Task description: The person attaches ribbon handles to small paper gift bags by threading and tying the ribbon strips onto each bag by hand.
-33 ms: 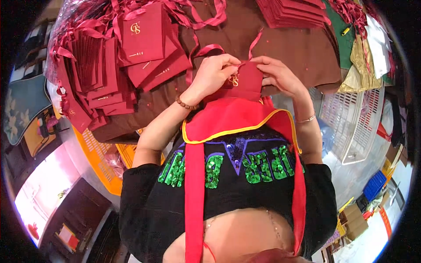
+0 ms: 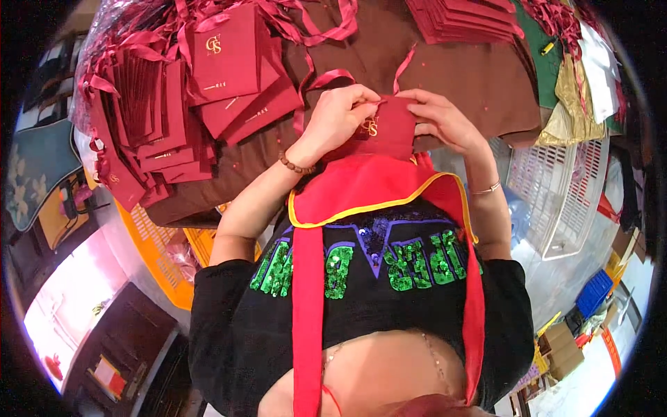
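Observation:
At the table's near edge, a dark red flat gift bag (image 2: 393, 128) with gold print sits between my hands, its lower part against my red apron (image 2: 368, 187). My left hand (image 2: 340, 118) pinches the bag's upper left edge with thumb and forefinger. My right hand (image 2: 448, 119) grips its upper right corner, fingers bent over the edge. A dark red ribbon (image 2: 404, 69) rises from behind the bag's top. Another ribbon (image 2: 330, 76) loops on the table behind my left hand. What lies under my left fingertips is hidden.
Piles of similar red bags (image 2: 226, 62) with tangled ribbons cover the brown table's (image 2: 479, 90) left side. One more stack (image 2: 465, 21) lies at the far right. A white plastic crate (image 2: 556, 201) stands on the right, an orange crate (image 2: 156, 250) below the table on the left.

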`<act>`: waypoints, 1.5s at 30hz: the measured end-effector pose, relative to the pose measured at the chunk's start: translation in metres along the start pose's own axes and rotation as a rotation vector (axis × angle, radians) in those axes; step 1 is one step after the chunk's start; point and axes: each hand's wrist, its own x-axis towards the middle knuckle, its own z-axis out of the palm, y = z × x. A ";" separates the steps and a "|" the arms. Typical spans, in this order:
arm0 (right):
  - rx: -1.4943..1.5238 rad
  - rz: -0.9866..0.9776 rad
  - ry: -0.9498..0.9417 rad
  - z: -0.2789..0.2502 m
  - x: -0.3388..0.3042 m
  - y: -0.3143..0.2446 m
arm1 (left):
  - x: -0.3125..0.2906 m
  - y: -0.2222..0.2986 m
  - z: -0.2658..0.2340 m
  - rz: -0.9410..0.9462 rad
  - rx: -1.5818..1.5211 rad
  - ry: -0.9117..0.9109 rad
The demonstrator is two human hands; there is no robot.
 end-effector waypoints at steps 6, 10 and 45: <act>-0.265 0.100 0.023 0.005 -0.011 -0.003 | -0.002 -0.001 0.014 0.152 0.253 0.071; -0.257 0.023 0.005 0.001 -0.004 0.002 | -0.002 0.005 0.021 0.215 0.302 0.133; -0.566 -0.175 0.320 0.024 -0.006 0.023 | -0.010 0.002 0.023 0.223 0.418 0.161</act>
